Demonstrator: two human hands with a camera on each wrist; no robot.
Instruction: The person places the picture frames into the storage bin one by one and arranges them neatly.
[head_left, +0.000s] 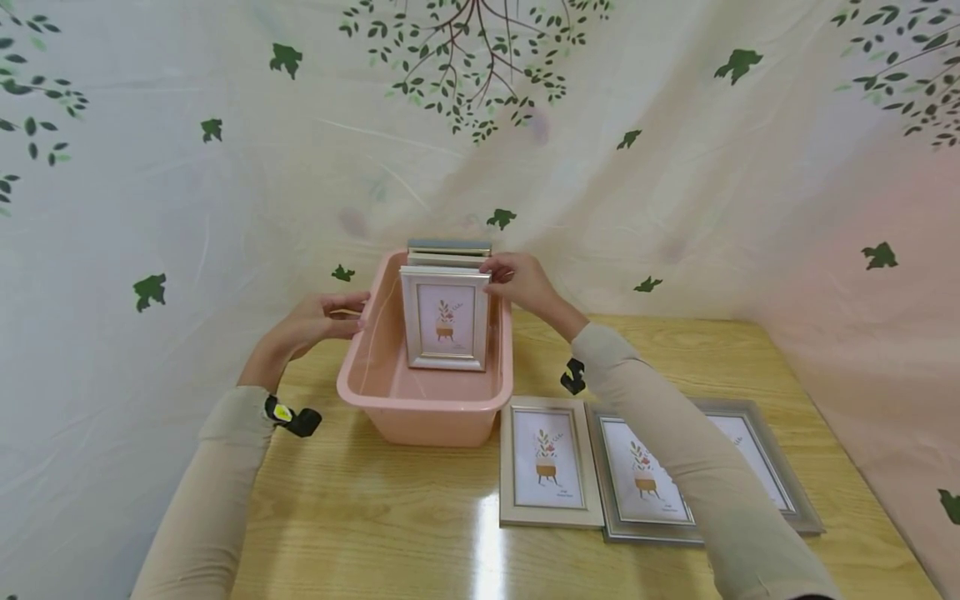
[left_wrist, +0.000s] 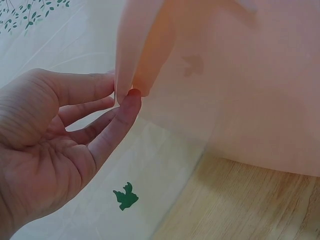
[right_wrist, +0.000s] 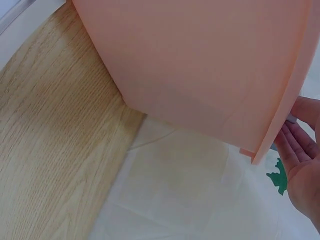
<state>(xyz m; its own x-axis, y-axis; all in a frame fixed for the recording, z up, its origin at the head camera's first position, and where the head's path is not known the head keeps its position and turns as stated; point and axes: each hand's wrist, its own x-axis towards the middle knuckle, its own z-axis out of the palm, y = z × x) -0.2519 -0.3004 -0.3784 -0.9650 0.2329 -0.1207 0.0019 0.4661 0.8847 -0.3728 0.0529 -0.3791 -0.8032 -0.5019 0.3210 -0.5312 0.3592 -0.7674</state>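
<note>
Left hand point(left_wrist: 60, 150) pinches tub point(left_wrist: 250, 90); right hand point(head_left: 521, 279) grips frame point(head_left: 446, 319); only head view shows artwork point(head_left: 446, 327).

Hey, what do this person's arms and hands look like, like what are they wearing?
Both arms wear long, plain beige fabric sleeves. A small black device with a yellow patch sits at the left cuff, and another small black device at the right. The left hand and right hand show no gloves.

A glossy wooden table point(head_left: 360, 517) carries a pink tub point(head_left: 438, 425), standing near the back. Just right of it, a cream frame point(head_left: 507, 467) lies flat, followed by two grey frames point(head_left: 648, 533), partly hidden.
</note>
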